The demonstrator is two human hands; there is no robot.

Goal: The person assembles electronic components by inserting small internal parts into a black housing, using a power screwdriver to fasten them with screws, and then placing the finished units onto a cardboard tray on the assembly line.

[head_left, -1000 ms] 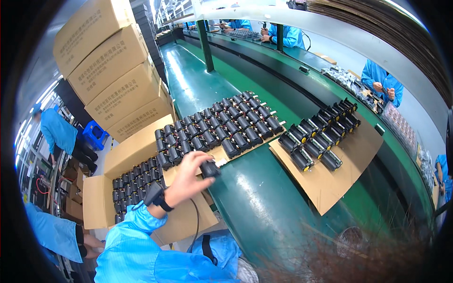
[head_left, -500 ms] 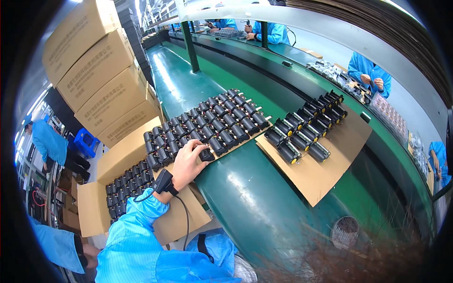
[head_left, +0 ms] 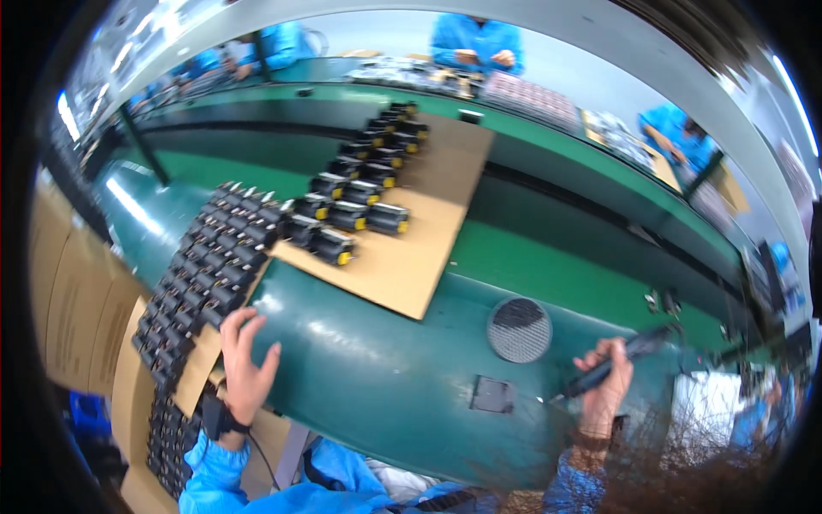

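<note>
My left hand (head_left: 248, 364) has its fingers spread and holds nothing. It is over the green bench's near edge, beside a cardboard sheet packed with rows of black cylindrical parts (head_left: 201, 283). In my right hand (head_left: 604, 381) is a slim black electric screwdriver (head_left: 634, 347), its thin tip slanting down to the left. Left of that hand, a small dark square plate (head_left: 493, 394) lies on the bench. Beyond the plate stands a round dish (head_left: 520, 330) with a dotted, mesh-like surface. More black parts with yellow ends (head_left: 349, 216) rest on another cardboard sheet (head_left: 398, 287).
An open carton (head_left: 133, 411) with more black parts stands at the left, near stacked boxes (head_left: 77, 291). A white sheet-like thing (head_left: 706, 407) lies at the right. Co-workers in blue (head_left: 475, 43) sit across the line. A post (head_left: 147, 146) rises at the far left.
The view has swung to the right. My left hand has come off the black parts and its fingers have spread. My right hand with the screwdriver has come into view.
</note>
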